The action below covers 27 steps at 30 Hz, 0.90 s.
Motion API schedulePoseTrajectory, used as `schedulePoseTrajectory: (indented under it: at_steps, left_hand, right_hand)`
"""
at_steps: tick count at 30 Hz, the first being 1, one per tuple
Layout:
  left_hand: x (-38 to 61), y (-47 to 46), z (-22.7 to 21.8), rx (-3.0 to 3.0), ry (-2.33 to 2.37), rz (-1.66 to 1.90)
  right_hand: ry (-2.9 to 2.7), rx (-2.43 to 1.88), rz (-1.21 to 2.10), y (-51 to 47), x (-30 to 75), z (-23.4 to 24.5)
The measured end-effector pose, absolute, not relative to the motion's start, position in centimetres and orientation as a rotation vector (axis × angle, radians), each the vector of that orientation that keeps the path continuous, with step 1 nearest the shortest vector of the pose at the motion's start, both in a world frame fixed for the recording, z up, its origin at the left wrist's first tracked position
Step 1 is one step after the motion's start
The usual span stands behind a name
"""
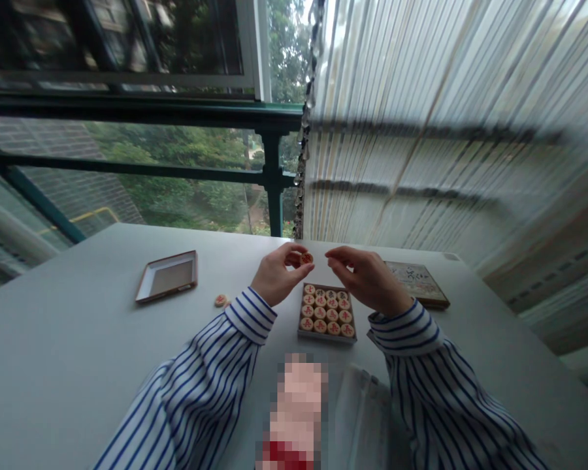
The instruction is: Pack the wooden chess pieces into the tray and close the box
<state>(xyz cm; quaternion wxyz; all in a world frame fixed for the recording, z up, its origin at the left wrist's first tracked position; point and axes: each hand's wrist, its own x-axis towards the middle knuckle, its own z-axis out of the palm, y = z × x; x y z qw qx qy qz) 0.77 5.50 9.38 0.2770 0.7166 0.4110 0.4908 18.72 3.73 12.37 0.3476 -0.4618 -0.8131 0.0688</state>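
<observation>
My left hand (280, 271) is raised over the table and pinches a round wooden Chinese chess piece (306, 259) with a red character between thumb and fingers. Just to its right, my right hand (365, 273) hovers with thumb and index fingertips slightly apart, and nothing shows between them. Below both hands sits a shallow box (327, 337) packed with rows of chess pieces, most marked in red and a few along the far side in dark characters. Another red-marked piece (220, 300) lies on the table left of my left wrist, beside one partly covered by the sleeve.
An upturned box lid or tray (166, 277) lies on the white table (78, 326) at left. Behind my right hand is a flat box with a printed picture (419, 282). Clear plastic (360, 418) lies at the near edge. Window railing and a string curtain stand beyond.
</observation>
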Motion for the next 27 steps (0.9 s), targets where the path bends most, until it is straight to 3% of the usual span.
schedulePoseTrajectory:
  at_steps: [27]
  left_hand:
    - [2.1,7.8,8.1,1.993,0.984,1.144]
  right_hand:
    - [-2.053,-1.287,0.239,4.8,19.5,11.4]
